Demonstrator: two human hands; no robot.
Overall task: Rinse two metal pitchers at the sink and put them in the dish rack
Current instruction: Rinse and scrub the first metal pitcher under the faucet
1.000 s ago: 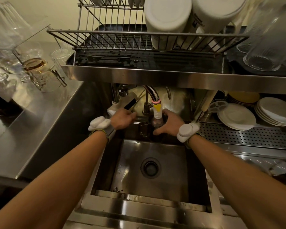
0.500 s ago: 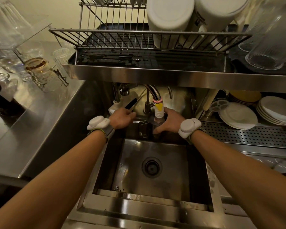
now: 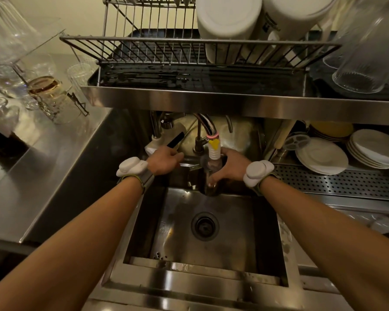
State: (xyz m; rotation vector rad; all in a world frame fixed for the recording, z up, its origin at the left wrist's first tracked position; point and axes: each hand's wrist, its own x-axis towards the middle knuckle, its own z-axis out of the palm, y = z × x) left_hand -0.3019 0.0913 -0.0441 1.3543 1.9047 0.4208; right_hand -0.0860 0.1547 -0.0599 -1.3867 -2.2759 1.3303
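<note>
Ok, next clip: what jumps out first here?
Both hands meet at the back of the sink: the right hand grips a metal pitcher under the faucet nozzle, the left hand beside it. Above, two white containers stand upturned in the dish rack.

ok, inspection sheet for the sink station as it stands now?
Surface: steel sink, drain uncovered.
Job's things: one metal pitcher held under the tap nozzle; second pitcher not seen; dish rack above the sink, its left part free.
Clutter: white containers in the rack; glasses on the left counter; plates on the lower right shelf.
Hands: right hand grips the pitcher; left hand is at the tap base, its hold unclear.
Cables: nothing seen.
Surroundings: steel worktops, dim warm light.
</note>
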